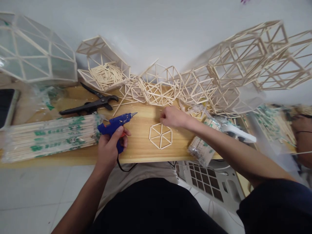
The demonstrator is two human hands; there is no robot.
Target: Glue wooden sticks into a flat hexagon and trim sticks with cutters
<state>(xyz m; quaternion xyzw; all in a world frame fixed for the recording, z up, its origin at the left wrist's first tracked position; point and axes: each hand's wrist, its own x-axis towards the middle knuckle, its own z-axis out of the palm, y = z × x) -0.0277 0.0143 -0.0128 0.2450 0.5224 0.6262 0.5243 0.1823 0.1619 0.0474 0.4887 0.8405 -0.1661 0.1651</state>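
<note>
Head view: glue gun (116, 123) in left hand (109, 149); right hand (172, 117) at stick hexagon (161, 135).

Left hand: closed around the gun's blue handle, nozzle pointing right. Right hand: fingers curled together at the hexagon's far edge; whether they grip anything, cannot tell. Hexagon: six-spoked, flat on wooden table (138, 153), right of the gun. Left: bagged sticks (56, 138), with black pliers (94, 104) just beyond. Right, under the forearm: second stick packet (204, 144). Far left: short sticks (106, 76) heaped in a lattice holder (119, 63). Far side, centre: open stick frames (159, 92).
</note>
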